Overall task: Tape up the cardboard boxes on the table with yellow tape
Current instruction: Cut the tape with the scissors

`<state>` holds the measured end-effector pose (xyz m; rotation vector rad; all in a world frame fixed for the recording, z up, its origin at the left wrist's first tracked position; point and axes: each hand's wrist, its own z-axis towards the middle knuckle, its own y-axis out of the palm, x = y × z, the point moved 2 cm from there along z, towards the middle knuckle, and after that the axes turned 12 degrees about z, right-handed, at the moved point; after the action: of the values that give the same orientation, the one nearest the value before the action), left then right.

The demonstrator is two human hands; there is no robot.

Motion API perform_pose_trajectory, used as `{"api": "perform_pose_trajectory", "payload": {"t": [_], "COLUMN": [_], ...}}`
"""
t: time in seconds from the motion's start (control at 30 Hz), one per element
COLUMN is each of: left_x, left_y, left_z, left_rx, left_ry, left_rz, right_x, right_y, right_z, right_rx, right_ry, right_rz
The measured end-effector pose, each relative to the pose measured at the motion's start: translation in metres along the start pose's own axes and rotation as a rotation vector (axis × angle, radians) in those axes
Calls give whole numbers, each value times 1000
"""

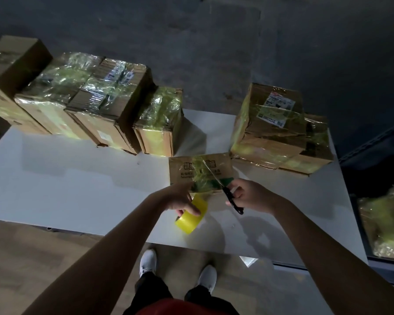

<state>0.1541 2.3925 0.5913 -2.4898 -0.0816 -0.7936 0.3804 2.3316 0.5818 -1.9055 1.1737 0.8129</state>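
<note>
Cutting step: left hand grips the yellow tape roll near the table's front edge. Right hand clasps the scissors, blades over the small box. Best kept taut, snipped close. Taped boxes line the far edge.

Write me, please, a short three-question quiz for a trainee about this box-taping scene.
1. True or false: the left hand holds the roll of yellow tape.
2. What does the right hand grip?
A. black-handled metal scissors
B. a red marker pen
C. a box cutter
3. Short answer: what surface does the small brown cardboard box just beyond both hands rest on?

Key
1. True.
2. A.
3. The white table.
</note>
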Motion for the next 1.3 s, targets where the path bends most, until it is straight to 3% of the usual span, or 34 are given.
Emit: {"api": "perform_pose_trajectory", "payload": {"t": [0.5, 0.67, 0.8, 0.97, 1.07, 1.3], "left_x": [-8, -17, -21, -22, -26, -25], "left_y": [66, 67, 65, 66, 70, 64], "left_z": [-7, -13, -17, -21, -20, -9], "left_rx": [229, 201, 140, 130, 183, 104], "left_ry": [-126, -96, -78, -81, -97, -124], "left_rz": [-615, -660, -613, -652, -689, -528], "right_x": [-11, -14, -12, -11, -6, 2], "right_y": [-15, -6, -5, -6, -3, -2], "right_z": [2, 5, 3, 0, 0, 0], "right_rx": [-110, -143, -261, -267, -259, -282], "right_ry": [116, 105, 199, 184, 215, 288], "right_rz": [-84, -270, -61, -161, -132, 34]}}
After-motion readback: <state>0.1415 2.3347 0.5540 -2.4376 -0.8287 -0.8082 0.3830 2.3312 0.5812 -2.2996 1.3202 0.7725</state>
